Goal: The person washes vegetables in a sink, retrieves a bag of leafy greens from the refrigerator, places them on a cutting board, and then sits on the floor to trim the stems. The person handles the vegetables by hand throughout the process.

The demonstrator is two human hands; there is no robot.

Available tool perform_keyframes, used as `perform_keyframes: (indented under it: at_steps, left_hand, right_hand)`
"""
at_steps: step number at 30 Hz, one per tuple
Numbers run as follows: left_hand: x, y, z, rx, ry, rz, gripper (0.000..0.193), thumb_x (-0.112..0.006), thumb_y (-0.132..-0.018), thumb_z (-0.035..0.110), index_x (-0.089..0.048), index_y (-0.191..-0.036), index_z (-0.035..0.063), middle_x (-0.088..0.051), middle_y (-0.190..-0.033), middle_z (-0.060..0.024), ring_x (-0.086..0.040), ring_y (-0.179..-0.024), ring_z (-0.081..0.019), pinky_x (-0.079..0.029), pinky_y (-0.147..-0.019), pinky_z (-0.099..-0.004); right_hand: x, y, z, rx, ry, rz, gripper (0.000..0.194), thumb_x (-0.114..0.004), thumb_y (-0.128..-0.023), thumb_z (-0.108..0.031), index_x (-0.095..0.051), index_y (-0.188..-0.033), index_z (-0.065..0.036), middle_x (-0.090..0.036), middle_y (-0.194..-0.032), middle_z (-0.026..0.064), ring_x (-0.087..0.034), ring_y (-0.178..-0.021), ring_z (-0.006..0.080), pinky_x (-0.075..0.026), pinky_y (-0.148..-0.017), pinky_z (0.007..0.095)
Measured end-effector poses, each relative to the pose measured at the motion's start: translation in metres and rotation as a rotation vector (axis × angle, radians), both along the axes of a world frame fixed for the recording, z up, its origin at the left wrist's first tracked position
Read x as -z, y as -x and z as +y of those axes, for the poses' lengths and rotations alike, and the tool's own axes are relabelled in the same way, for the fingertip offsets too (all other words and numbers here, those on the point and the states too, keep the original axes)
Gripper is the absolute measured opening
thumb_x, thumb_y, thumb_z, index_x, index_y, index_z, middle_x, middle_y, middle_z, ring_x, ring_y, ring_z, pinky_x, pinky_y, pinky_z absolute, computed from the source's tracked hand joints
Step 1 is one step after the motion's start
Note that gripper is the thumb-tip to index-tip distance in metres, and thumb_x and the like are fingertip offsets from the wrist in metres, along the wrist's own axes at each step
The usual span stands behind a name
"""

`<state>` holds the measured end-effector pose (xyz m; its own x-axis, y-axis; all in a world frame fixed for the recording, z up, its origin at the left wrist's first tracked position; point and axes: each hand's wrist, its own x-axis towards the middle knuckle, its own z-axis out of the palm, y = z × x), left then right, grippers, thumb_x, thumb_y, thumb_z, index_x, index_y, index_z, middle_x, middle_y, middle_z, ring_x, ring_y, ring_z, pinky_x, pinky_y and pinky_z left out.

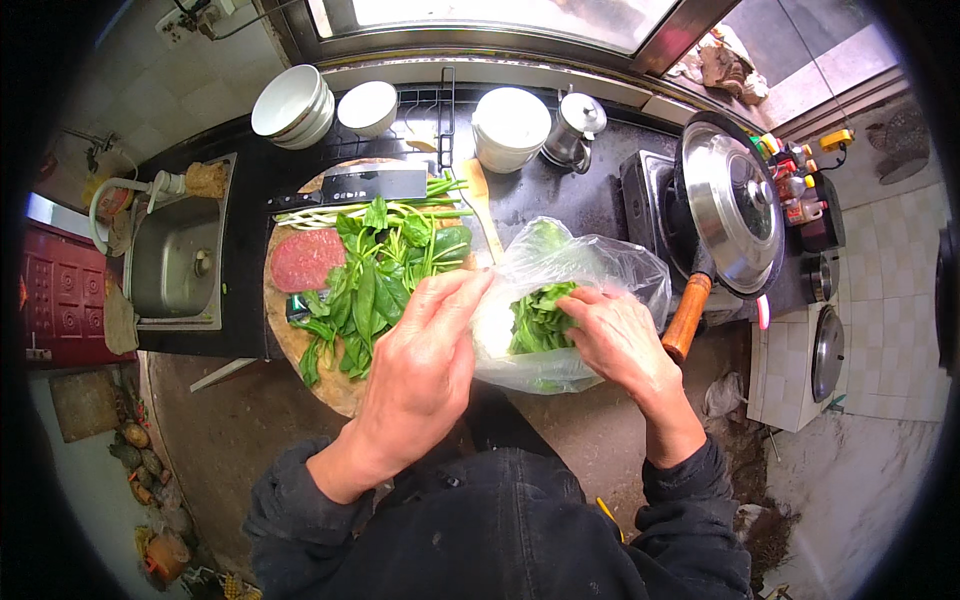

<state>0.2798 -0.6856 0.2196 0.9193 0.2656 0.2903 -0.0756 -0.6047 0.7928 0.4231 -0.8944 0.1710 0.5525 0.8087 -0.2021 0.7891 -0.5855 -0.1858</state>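
A clear plastic bag (622,259) hangs at the counter's front edge with its mouth towards me. My left hand (420,367) pinches the bag's left rim between thumb and fingertips. My right hand (619,341) is at the mouth, its fingers curled on leafy greens (541,319) inside; the fingertips are partly hidden. Left of the bag, a round wooden chopping board (330,386) carries loose leafy greens (390,289) with long stems and a round slab of pinkish-red meat (308,260). A cleaver (375,185) with a black handle lies across the board's far side.
A wooden spatula (482,206) lies beside the board. White bowls (289,105), a lidded white tub (511,129) and a metal jug (576,131) stand behind. Right, a lidded wok (731,206) on a stove points its wooden handle (686,319) towards me. A steel sink (180,262) is left.
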Motion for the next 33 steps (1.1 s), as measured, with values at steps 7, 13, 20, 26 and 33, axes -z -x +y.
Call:
perform_keyframes:
  at_steps: [7,13,20,26,33]
  left_hand:
    - [-0.004,-0.005,-0.001,-0.03,0.031,0.008,0.053,-0.054,-0.08,-0.015,-0.059,-0.131,0.0023,-0.059,-0.122,-0.0112,-0.058,-0.078,-0.0129,-0.047,-0.065,-0.0248]
    - [-0.001,-0.01,-0.006,-0.012,0.111,-0.001,0.053,-0.054,-0.08,-0.015,-0.061,-0.129,0.0034,-0.059,-0.121,-0.0113,-0.058,-0.078,-0.0126,-0.047,-0.065,-0.0247]
    - [0.0,-0.022,-0.01,-0.013,0.11,-0.066,0.052,-0.055,-0.079,-0.015,-0.062,-0.127,0.0039,-0.06,-0.118,-0.0105,-0.057,-0.074,-0.0127,-0.047,-0.065,-0.0252]
    - [0.0,-0.023,-0.004,-0.046,0.122,-0.06,0.05,-0.054,-0.08,-0.015,-0.064,-0.125,0.0038,-0.061,-0.117,-0.0101,-0.057,-0.074,-0.013,-0.047,-0.065,-0.0248]
    - [0.0,-0.016,0.003,-0.039,0.14,-0.036,0.048,-0.054,-0.081,-0.014,-0.064,-0.125,0.0031,-0.061,-0.116,-0.0106,-0.057,-0.08,-0.0149,-0.048,-0.068,-0.0253]
  right_hand:
    - [0.022,0.017,0.032,-0.195,0.036,0.046,0.024,-0.063,-0.085,-0.021,-0.069,-0.105,-0.009,-0.067,-0.114,0.0078,-0.051,-0.126,0.0288,-0.043,-0.097,0.052]
    - [0.031,-0.004,-0.001,-0.047,0.129,-0.053,0.02,-0.071,-0.078,-0.024,-0.072,-0.084,-0.005,-0.069,-0.091,0.0115,-0.065,-0.092,0.0341,-0.051,-0.079,0.0424]
    - [0.066,-0.002,0.039,-0.048,0.157,-0.331,0.019,-0.07,-0.079,-0.019,-0.068,-0.086,-0.002,-0.067,-0.09,0.0162,-0.065,-0.088,0.0366,-0.05,-0.075,0.0467]
    - [0.034,-0.015,0.013,0.039,-0.448,-0.19,0.023,-0.067,-0.083,-0.007,-0.065,-0.106,-0.005,-0.066,-0.089,0.0188,-0.065,-0.08,0.0373,-0.051,-0.072,0.0454]
    - [-0.033,0.011,0.002,0.136,-0.321,0.325,0.019,-0.067,-0.088,-0.007,-0.067,-0.106,0.0,-0.067,-0.087,0.0186,-0.068,-0.078,0.0287,-0.052,-0.069,0.0353]
